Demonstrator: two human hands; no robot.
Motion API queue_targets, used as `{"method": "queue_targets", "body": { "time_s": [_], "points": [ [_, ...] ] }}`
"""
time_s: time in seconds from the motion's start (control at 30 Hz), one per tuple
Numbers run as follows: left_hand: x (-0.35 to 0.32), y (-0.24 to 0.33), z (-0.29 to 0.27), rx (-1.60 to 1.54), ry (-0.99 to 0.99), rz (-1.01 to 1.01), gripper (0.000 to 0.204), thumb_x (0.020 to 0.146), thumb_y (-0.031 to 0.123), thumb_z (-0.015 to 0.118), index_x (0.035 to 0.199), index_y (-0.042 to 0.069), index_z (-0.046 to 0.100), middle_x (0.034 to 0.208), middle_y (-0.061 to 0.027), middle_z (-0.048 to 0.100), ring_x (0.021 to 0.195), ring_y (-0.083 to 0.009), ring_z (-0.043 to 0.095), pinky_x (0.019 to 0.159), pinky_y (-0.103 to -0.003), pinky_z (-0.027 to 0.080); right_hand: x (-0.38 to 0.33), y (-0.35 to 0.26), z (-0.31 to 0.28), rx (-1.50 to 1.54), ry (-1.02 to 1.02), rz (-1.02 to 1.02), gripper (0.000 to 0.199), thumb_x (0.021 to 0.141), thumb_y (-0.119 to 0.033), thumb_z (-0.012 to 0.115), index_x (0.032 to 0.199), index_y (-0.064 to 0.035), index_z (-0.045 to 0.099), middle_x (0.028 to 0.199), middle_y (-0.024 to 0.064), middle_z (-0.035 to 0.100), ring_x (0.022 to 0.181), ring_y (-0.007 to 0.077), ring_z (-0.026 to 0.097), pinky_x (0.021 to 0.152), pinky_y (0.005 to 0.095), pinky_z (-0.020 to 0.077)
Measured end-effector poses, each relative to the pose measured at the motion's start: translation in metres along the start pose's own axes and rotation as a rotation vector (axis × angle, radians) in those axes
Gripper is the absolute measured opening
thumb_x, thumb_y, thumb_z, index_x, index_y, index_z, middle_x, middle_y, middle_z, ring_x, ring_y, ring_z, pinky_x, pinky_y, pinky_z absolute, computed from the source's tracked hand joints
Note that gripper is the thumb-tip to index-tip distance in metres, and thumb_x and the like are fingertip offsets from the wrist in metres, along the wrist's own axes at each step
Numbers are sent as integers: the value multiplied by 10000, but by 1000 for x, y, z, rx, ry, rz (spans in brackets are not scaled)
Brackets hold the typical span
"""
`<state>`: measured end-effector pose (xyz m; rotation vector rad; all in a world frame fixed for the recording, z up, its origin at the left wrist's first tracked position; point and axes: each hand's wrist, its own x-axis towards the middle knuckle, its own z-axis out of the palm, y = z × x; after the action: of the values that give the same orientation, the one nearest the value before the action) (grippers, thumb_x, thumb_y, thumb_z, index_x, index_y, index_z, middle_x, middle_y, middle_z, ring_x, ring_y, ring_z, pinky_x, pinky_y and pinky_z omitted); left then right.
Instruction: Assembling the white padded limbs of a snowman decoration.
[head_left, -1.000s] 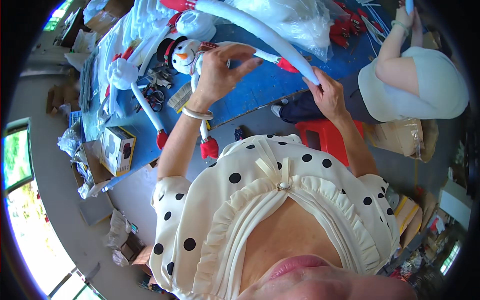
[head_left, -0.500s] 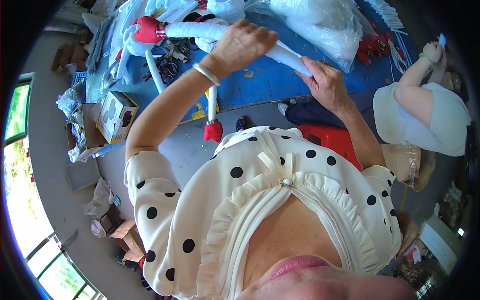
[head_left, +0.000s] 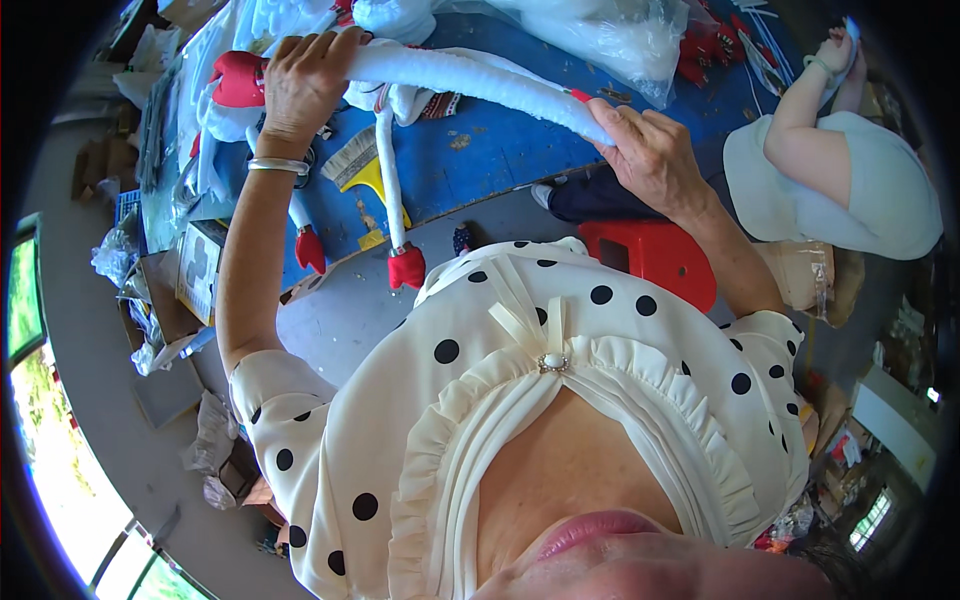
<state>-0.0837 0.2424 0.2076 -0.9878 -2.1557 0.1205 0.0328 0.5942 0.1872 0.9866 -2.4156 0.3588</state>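
A long white plush tube (head_left: 470,80), like a stuffed doll's leg, is stretched above the blue table. My left hand (head_left: 308,88) is closed round its left end, beside a red boot-shaped piece (head_left: 240,80). My right hand (head_left: 648,160) pinches the narrower right end, where a small bit of red shows. Below the tube, a thin white limb (head_left: 388,180) ending in a red mitten (head_left: 406,267) hangs over the table's front edge. A second red mitten (head_left: 310,250) hangs further left. The doll's body is mostly hidden behind the tube.
On the blue table (head_left: 480,165) lies a wide brush with a yellow handle (head_left: 372,185). Clear bags of white stuffing (head_left: 600,40) and red pieces (head_left: 705,50) lie behind. A red stool (head_left: 655,262) stands under the right side; a co-worker (head_left: 840,180) is at right.
My left hand has slid left along the tube to beside the red boot, baring the tube's middle. My right hand keeps its end. The yellow-handled brush shows more fully.
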Motion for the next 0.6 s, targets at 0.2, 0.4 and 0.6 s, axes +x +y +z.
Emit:
{"method": "queue_targets", "body": {
  "time_s": [0.2, 0.4, 0.6],
  "points": [
    [10, 16, -6, 14, 141, -206, 625, 641, 271, 790, 1210, 203, 541, 1167, -41, 573, 1125, -239, 498, 937, -427, 328, -6, 5, -1, -68, 17, 78, 464, 683, -81, 735, 1092, -21, 526, 778, 106, 630, 602, 235, 620, 552, 317, 505],
    [-15, 131, -2, -1232, 0, -783, 662, 728, 363, 767, 1224, 22, 492, 1206, -136, 533, 1092, -253, 515, 847, -356, 444, -11, 4, 8, -84, 95, 132, 471, 685, -94, 734, 1099, -21, 523, 776, 95, 628, 568, 214, 606, 522, 302, 494],
    [27, 170, 21, -2313, 340, -982, 394, 927, 204, 535, 1258, 5, 458, 1162, -161, 582, 1092, -272, 561, 948, -388, 438, -14, -22, 15, 61, 51, 209, 526, 721, -262, 758, 1117, -28, 501, 837, 102, 641, 583, 222, 608, 534, 303, 492]
  ]
}}
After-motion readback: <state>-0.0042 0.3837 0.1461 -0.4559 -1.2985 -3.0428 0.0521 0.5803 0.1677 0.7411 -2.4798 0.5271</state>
